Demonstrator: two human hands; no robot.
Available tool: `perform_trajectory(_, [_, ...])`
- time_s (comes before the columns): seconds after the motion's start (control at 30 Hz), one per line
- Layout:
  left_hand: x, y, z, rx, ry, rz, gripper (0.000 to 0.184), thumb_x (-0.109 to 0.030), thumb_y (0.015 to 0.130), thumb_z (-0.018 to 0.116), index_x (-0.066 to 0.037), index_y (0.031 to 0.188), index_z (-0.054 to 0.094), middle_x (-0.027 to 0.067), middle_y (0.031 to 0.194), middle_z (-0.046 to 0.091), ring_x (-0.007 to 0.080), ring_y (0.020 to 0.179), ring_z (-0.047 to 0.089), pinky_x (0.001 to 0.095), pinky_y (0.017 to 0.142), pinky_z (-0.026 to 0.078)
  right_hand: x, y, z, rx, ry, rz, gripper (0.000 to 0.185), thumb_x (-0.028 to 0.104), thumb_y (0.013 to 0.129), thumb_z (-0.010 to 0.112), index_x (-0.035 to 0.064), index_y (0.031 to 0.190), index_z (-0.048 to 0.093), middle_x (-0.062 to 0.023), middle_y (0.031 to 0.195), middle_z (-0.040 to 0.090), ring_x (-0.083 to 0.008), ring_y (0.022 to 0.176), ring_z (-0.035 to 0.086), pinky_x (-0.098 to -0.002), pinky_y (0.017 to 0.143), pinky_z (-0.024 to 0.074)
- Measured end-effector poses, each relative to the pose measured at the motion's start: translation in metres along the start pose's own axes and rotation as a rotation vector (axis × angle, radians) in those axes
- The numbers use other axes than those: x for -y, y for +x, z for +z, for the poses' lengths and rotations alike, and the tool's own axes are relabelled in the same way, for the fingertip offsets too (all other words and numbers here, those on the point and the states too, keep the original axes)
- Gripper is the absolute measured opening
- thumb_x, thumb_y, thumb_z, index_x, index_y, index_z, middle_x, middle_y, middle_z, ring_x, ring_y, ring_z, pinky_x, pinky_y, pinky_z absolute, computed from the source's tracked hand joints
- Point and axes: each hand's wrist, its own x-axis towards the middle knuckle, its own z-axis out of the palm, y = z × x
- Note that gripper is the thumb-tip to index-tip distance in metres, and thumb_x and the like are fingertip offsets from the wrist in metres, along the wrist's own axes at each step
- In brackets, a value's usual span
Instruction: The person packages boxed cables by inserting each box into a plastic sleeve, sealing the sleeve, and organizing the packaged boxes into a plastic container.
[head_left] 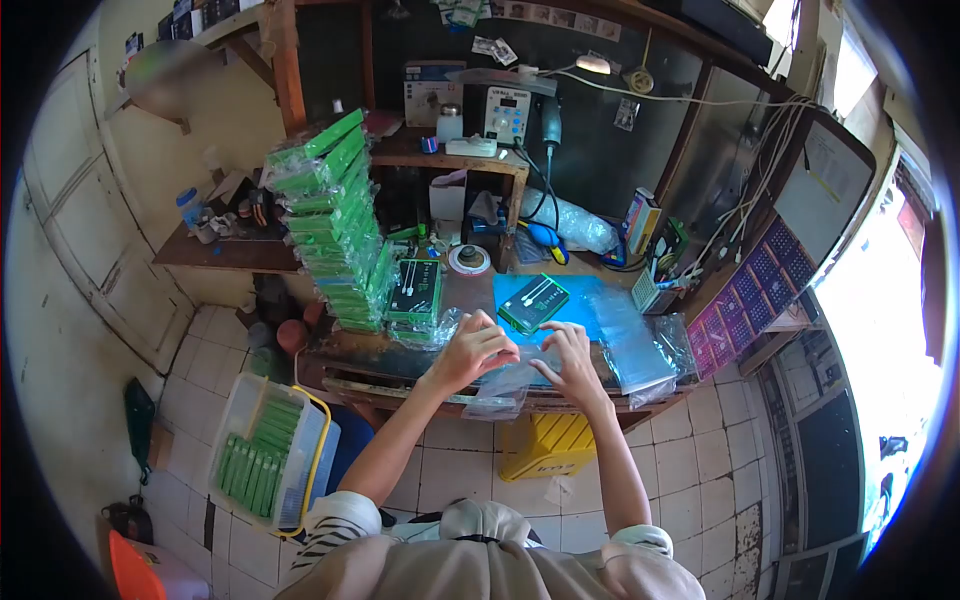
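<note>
My left hand has its fingers curled closed on a clear plastic bag, which hangs over the front edge of the workbench. On the other side of the bag, my right hand is open, its thumb and fingers apart in a curve. Just beyond my hands, a black and green box with a white cable pictured on it lies on a blue sheet. Left of it, a similar box rests on others, beside a tall stack of green boxes in clear wrapping.
Flat clear plastic bags lie at the bench's right. A round tin stands behind. On the floor are a clear tub holding green boxes and a yellow container under the bench. A pen basket stands right.
</note>
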Motion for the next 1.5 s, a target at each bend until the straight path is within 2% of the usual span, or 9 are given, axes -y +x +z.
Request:
perform_trajectory(0.17, [-0.001,0.002,-0.003,0.076,0.136,0.103,0.016,-0.018,0.066,0.07,-0.018,0.08,0.063,-0.005,0.073,0.053,0.0174,0.075,0.044,0.0311,0.07,0.036,0.017,0.018,-0.015,0.027,0.078,-0.078,0.04,0.013,0.067,0.071,0.0139,0.104,0.054,-0.0017,0.105,0.054,-0.0265,0.105,0.042,-0.0399,0.091,0.0308])
perform_trajectory(0.4, [0.009,0.002,-0.004,0.068,0.169,0.144,0.016,-0.021,0.067,0.07,-0.018,0.08,0.062,-0.0046,0.072,0.051,0.0166,0.076,0.046,0.0307,0.069,0.034,-0.006,0.016,-0.012,0.206,-0.038,-0.143,0.017,0.022,0.068,0.071,0.0131,0.078,0.06,0.0024,0.076,0.054,-0.0217,0.091,0.044,-0.0374,0.087,0.0298])
perform_trajectory(0.67, [0.032,0.006,-0.003,0.206,0.186,0.158,0.019,-0.02,0.069,0.069,-0.012,0.077,0.054,-0.0006,0.075,0.052,0.0196,0.076,0.049,0.0321,0.066,0.041,-0.022,0.017,-0.017,0.121,-0.247,-0.175,0.018,0.029,0.075,0.065,0.012,0.073,0.063,0.0013,0.08,0.056,-0.0221,0.091,0.044,-0.0374,0.087,0.03])
perform_trajectory(0.9, [0.06,0.003,0.006,0.29,0.1,0.13,0.017,-0.015,0.073,0.066,-0.01,0.083,0.053,0.0045,0.082,0.052,0.0236,0.08,0.051,0.0326,0.067,0.043,-0.068,0.037,-0.001,0.151,0.318,0.156,0.012,0.019,0.081,0.058,0.0114,0.086,0.066,-0.001,0.094,0.06,-0.0224,0.101,0.044,-0.0362,0.091,0.0306])
perform_trajectory(0.97, [0.064,0.006,0.003,0.281,0.126,0.124,0.015,-0.014,0.074,0.065,-0.009,0.083,0.054,0.0059,0.082,0.051,0.0236,0.08,0.051,0.0322,0.068,0.044,-0.093,0.049,0.011,-0.031,0.177,0.086,0.017,0.012,0.079,0.059,0.0091,0.095,0.064,-0.0052,0.1,0.059,-0.0245,0.103,0.046,-0.0341,0.091,0.0343])
perform_trajectory(1.13, [0.073,0.011,-0.001,0.249,0.036,0.048,0.014,-0.012,0.075,0.066,-0.007,0.084,0.057,0.0058,0.082,0.051,0.0236,0.08,0.051,0.0329,0.069,0.045,-0.148,0.067,0.053,0.511,-0.18,0.209,0.072,-0.006,0.069,0.056,0.024,0.132,0.037,-0.002,0.136,0.036,-0.0296,0.119,0.036,-0.0475,0.094,0.0321])
perform_trajectory(1.23, [0.078,0.009,-0.003,0.195,0.038,0.023,0.014,-0.012,0.075,0.066,-0.007,0.084,0.056,0.0059,0.082,0.052,0.0238,0.079,0.052,0.0329,0.068,0.045,-0.159,0.08,0.08,0.637,-0.428,0.28,0.074,-0.005,0.07,0.057,0.029,0.132,0.036,-0.0007,0.139,0.031,-0.0324,0.123,0.033,-0.0516,0.094,0.0313])
perform_trajectory(1.37, [0.085,0.003,-0.003,0.177,0.054,-0.011,0.014,-0.017,0.077,0.064,-0.009,0.085,0.055,0.0053,0.081,0.05,0.0226,0.078,0.05,0.0331,0.069,0.044,-0.18,0.089,0.11,0.779,-0.606,0.097,0.086,-0.002,0.07,0.06,0.0361,0.137,0.022,0.0015,0.145,0.021,-0.0346,0.126,0.028,-0.054,0.095,0.0323])
perform_trajectory(1.5, [0.086,0.001,-0.005,0.187,0.083,-0.052,0.014,-0.017,0.077,0.063,-0.008,0.084,0.055,0.0055,0.081,0.05,0.0229,0.079,0.05,0.0334,0.069,0.044,-0.171,0.101,0.106,0.959,-0.529,0.201,0.093,-0.004,0.068,0.062,0.0371,0.138,0.017,0.0028,0.145,0.02,-0.0348,0.125,0.031,-0.0524,0.095,0.0347])
